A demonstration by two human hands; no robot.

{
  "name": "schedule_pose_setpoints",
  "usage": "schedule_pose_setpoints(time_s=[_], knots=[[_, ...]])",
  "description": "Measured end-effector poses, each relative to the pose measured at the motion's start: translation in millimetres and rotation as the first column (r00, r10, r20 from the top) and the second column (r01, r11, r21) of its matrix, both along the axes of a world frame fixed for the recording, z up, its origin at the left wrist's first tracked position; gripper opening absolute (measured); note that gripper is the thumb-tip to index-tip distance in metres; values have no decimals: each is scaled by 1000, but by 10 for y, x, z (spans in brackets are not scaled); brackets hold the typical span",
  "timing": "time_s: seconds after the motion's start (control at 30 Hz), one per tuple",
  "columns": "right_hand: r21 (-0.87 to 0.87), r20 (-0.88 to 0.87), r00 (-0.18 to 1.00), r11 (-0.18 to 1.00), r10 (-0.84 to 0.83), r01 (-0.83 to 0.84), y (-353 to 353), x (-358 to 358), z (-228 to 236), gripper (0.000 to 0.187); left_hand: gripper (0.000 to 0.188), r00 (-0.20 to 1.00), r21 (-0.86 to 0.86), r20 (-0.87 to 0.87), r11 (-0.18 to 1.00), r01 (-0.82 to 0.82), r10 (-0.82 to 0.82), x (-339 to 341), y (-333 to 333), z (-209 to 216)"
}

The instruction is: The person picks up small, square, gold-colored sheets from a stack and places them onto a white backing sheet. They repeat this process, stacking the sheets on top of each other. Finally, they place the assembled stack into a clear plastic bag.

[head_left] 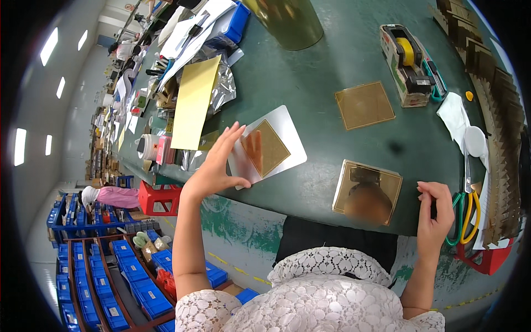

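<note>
L hand (217, 166) open-fingered on silver sheet (287, 138); R hand (434, 213) pinched, nr scissors (467, 205).

Left hand (218, 166) raised, palm open, fingers spread and pointing toward 1 o'clock, forearm rising bare from 6 o'clock. Right hand (434, 213) at 4 o'clock, fingers curled loosely inward, wrist upright, forearm vertical below it.

Gold roll (287, 22) cut off above
</note>
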State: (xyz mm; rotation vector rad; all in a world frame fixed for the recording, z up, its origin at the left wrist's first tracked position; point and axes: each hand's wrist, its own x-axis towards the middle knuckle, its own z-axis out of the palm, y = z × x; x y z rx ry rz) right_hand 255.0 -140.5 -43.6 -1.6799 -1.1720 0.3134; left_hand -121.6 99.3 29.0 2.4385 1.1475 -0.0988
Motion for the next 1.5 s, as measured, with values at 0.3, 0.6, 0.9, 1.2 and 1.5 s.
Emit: schedule_pose_setpoints(time_s=[0.3, 0.6, 0.9, 1.2, 1.5], knots=[[-24, 13, 1000, 1000, 4, -3, -9, 3, -31, 17, 83, 986, 282, 130, 949, -140, 107, 408, -325, -411], [-10, 5, 1000, 1000, -24, 24, -5, -15, -35, 21, 66, 912, 401, -86, 852, -337, 401, 697, -805, -176], [-19, 4, 1000, 1000, -8, 8, 5, -25, -5, 21, 51, 981, 393, 56, 899, -192, 185, 445, -600, -455], [-17, 13, 1000, 999, -26, 27, -10, -12, -27, 20, 28, 974, 486, 98, 844, -226, 205, 419, -523, -309], [-34, 20, 1000, 999, -9, 10, -14, -2, -10, 20, 30, 956, 321, 158, 903, -286, 247, 317, -291, -315]])
